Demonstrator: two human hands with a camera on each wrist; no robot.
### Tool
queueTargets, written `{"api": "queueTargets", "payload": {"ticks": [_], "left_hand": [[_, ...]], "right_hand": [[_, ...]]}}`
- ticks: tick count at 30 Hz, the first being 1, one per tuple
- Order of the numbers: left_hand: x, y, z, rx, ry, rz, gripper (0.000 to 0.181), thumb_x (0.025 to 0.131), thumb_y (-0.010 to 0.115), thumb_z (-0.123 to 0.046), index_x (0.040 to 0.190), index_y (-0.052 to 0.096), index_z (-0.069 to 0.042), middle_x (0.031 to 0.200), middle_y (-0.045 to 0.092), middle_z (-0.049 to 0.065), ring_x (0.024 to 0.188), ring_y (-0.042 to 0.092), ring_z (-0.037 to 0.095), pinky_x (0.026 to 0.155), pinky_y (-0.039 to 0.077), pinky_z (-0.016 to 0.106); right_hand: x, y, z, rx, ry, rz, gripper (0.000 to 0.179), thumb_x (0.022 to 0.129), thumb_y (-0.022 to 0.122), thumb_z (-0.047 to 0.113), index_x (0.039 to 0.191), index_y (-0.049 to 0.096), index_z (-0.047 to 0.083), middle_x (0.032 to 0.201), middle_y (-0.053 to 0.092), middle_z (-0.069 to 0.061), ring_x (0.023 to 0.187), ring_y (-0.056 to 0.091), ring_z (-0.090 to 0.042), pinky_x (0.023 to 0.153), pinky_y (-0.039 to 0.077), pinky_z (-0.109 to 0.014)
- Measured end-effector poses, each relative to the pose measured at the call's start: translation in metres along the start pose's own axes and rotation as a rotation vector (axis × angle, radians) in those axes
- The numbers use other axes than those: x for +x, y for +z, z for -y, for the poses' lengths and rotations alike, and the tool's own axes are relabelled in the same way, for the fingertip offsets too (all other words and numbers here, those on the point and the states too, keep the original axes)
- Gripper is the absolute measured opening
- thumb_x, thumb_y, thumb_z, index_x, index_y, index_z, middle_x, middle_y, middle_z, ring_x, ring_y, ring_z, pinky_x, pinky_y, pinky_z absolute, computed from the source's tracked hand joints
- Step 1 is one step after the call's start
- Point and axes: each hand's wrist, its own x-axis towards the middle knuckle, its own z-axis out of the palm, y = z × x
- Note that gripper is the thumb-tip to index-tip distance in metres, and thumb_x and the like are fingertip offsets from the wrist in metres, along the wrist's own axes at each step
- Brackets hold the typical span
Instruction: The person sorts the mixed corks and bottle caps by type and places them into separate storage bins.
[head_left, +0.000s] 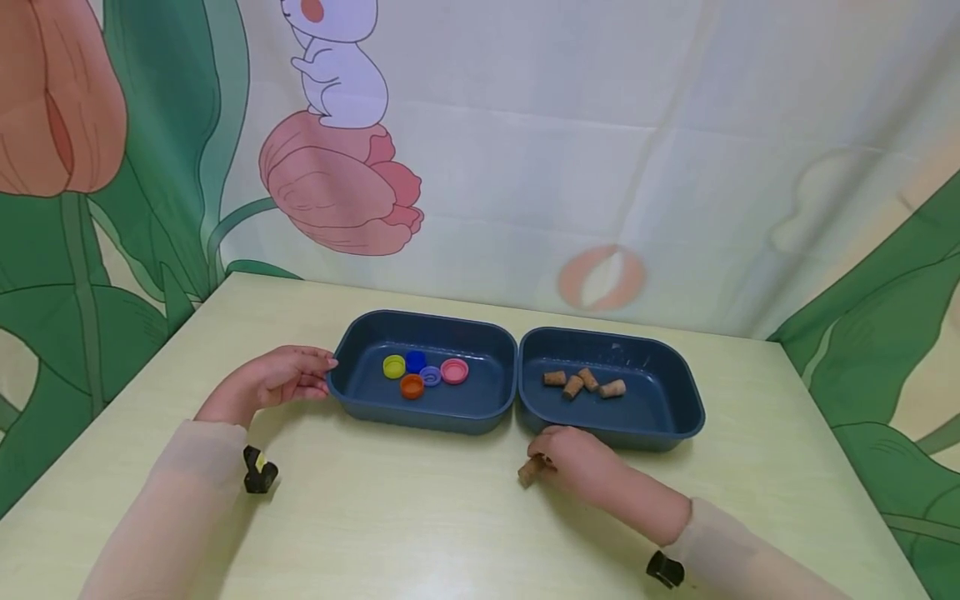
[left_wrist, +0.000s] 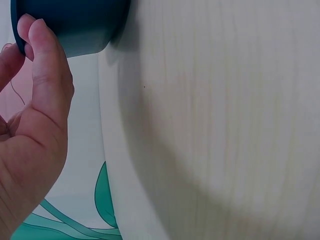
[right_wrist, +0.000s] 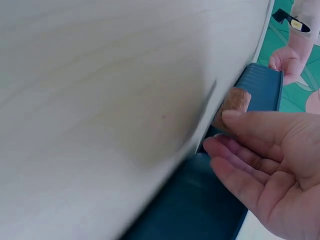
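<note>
My right hand (head_left: 576, 463) pinches a brown cork (head_left: 529, 472) between thumb and fingers, just in front of the right tray (head_left: 615, 435). In the right wrist view the cork (right_wrist: 238, 100) sticks out past the thumb tip. Several more corks (head_left: 573, 387) lie inside that tray. At the far side, my left hand (head_left: 288, 373) holds the left end of the left tray (head_left: 420, 416) by its rim, thumb and fingertips at the edge. That dark blue tray contains several plastic bottle caps: yellow (head_left: 393, 367), blue (head_left: 416, 361), purple (head_left: 430, 377), orange (head_left: 412, 387) and pink (head_left: 454, 372).
Both trays stand end to end on a pale wood-grain table (head_left: 390, 517). Behind it hangs a curtain (head_left: 495, 183) printed with flowers and a white animal. A black strap piece (head_left: 259, 472) sits at the left sleeve, another (head_left: 665, 569) at the right.
</note>
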Motion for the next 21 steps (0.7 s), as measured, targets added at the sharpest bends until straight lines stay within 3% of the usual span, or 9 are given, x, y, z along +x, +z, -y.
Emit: {"api": "queueTargets", "payload": {"ticks": [6, 16, 21], "left_hand": [[-0.001, 0.000, 0.000, -0.004, 0.001, 0.001, 0.018, 0.107, 0.050, -0.017, 0.121, 0.051, -0.004, 0.078, 0.067, -0.006, 0.072, 0.065, 0.005, 0.074, 0.062, 0.018], [0.001, -0.001, 0.001, 0.003, 0.003, 0.006, 0.021, 0.107, 0.050, -0.016, 0.123, 0.050, -0.002, 0.078, 0.067, -0.007, 0.072, 0.066, 0.005, 0.074, 0.062, 0.018], [0.002, -0.002, 0.002, 0.003, 0.005, 0.006, 0.020, 0.107, 0.050, -0.016, 0.122, 0.050, -0.003, 0.079, 0.066, -0.006, 0.072, 0.066, 0.005, 0.074, 0.062, 0.018]], "right_hand": [[-0.015, -0.015, -0.008, 0.116, 0.037, 0.050, 0.007, 0.088, 0.079, 0.010, 0.088, 0.073, 0.013, 0.084, 0.071, 0.004, 0.074, 0.059, -0.004, 0.066, 0.048, -0.017], [-0.032, -0.038, -0.025, 0.273, 0.085, 0.134, 0.010, 0.086, 0.079, 0.009, 0.093, 0.072, 0.013, 0.090, 0.074, 0.005, 0.081, 0.066, -0.006, 0.071, 0.053, -0.018], [-0.038, -0.057, -0.030, 0.334, 0.115, 0.150, 0.014, 0.085, 0.076, 0.004, 0.096, 0.073, 0.012, 0.091, 0.074, 0.003, 0.077, 0.061, -0.002, 0.069, 0.052, -0.018]]}}
